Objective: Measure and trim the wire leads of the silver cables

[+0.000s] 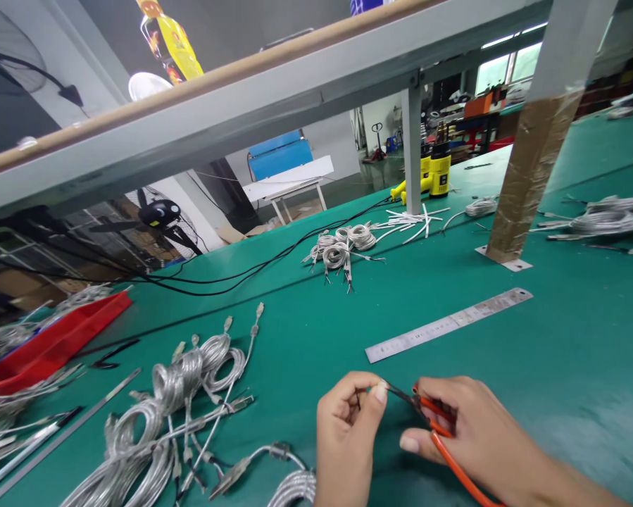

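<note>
Orange-handled cutters (pixel 453 465) inside right grip (pixel 469 422)

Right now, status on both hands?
Right hand: orange-handled cutters. Left hand: pinching something small at their tips. Steel ruler lies beyond, apart.

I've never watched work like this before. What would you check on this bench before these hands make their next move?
Right hand firmly around the orange-handled pliers: ok.
Left hand holding something small: cannot tell, the fingers hide it.
Plier tips clear of the left fingertips: cannot tell, they sit very close.
Metal ruler away from the hands: ok.
Coiled cables away from the pliers: ok.
</note>
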### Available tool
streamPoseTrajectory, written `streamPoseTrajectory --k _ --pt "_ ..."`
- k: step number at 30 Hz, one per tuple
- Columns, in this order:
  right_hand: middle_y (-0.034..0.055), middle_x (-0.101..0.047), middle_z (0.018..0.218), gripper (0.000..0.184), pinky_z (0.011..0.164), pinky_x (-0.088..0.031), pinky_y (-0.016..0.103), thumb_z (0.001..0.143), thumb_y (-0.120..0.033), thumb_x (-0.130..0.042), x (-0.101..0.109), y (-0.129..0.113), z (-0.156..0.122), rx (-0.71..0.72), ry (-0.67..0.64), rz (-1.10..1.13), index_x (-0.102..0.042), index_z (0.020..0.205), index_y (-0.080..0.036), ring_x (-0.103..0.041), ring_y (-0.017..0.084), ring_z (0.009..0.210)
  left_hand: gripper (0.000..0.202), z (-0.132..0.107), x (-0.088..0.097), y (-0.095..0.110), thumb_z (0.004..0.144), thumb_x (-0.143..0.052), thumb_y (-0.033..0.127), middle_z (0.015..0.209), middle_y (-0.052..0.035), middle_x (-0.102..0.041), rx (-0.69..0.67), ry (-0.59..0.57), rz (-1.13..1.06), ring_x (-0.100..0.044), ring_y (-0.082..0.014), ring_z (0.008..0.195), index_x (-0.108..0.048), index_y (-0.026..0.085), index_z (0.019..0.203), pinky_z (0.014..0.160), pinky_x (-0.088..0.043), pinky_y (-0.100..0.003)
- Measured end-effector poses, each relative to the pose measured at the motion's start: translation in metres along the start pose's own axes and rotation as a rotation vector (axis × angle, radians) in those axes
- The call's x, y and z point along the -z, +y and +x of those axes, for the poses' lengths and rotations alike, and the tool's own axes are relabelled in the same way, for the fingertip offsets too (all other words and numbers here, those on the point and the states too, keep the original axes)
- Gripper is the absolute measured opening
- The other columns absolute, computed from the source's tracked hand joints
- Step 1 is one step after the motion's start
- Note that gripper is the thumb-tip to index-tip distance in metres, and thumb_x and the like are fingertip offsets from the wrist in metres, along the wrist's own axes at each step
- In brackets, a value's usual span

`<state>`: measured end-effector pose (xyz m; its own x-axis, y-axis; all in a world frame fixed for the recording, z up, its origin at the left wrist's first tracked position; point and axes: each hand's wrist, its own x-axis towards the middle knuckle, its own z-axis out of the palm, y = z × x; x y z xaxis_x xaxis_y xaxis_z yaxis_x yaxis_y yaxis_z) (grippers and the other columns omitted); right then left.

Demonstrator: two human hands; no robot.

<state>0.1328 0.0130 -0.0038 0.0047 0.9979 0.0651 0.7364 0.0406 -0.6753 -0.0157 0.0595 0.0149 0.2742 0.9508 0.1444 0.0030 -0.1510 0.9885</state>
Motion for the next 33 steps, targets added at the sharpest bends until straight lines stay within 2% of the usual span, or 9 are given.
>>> streamPoseTrajectory --k 15,24,33 --pt "-0.0068 -0.020 0.052 0.053 0.044 -0.015 0.023 0.071 -0.057 -0.054 -0.0006 0.0050 0.0014 0.031 -0.046 0.089 -0.025 0.051 -0.018 -0.018 0.010 0.051 0.014 -0.0010 0.0001 0.0034 0.073 -0.061 0.027 0.056 0.0021 -0.052 -0.011 -0.018 0.006 -0.041 -0.0105 0.053 -0.063 0.016 0.065 0.050 -0.031 -0.020" --pt "-0.0068 -0.019 0.052 0.049 0.044 -0.014 0.023 0.074 -0.048 -0.055 -0.0019 0.0066 0.0026 0.031 -0.055 0.039 -0.025 0.051 -0.018 -0.018 0.010 0.050 0.014 -0.0010 0.0010 0.0022 0.075 -0.060 0.027 0.055 0.0034 -0.047 -0.003 -0.039 0.009 -0.036 -0.0095 0.052 -0.063 0.016 0.066 0.050 -0.029 -0.020" --pt "-0.0068 -0.026 0.049 0.048 0.046 -0.015 0.023 0.075 -0.051 -0.053 -0.0059 0.0083 0.0011 0.033 -0.002 -0.045 -0.027 0.051 -0.018 -0.022 0.010 0.049 0.016 -0.0009 0.0013 0.0014 0.076 -0.058 0.027 0.055 0.0035 -0.045 -0.002 -0.039 0.029 -0.035 -0.0098 0.052 -0.062 0.016 0.066 0.050 -0.029 -0.020"
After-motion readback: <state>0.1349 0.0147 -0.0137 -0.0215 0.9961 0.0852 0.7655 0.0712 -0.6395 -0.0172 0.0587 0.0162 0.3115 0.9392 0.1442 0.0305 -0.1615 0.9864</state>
